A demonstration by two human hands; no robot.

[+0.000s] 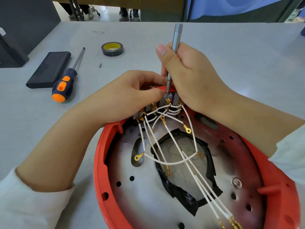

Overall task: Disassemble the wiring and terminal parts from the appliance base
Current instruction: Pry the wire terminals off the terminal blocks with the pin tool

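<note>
Presently, item one: appliance base (105,146), a red plastic shell with a grey metal floor plate, lying open-side up on the grey surface (231,52), nearest the viewer. Likely rigid and light enough to slide under tool pressure, so best steadied at the rim.

Item two: white wires (166,129), thin, sleeved, fanning from the far rim across the plate. They look limp and springy; pulling on the sleeve risks tearing it from the crimp, so take hold at the metal ends.

Item three: brass ring terminals (187,129), several lying loose on the plate, others seated at the grey terminal blocks (175,100) at the far rim. Small, thin, probably easy to bend; pinch flat across the crimp barrel.

Item four: slim grey screwdriver (175,47), upright, tip down at a terminal block. The right hand (189,76) is wrapped round its shaft, heel resting at the rim. The left hand (132,93) has fingers curled at the same block, pinching close beside the tip; exactly what it pinches is hidden.

Item five, further out on the surface: orange-and-navy screwdriver (66,83), lying flat; a black flat case (49,70) just beside it; a roll of black tape (112,49); a small loose bit (100,65).
</note>
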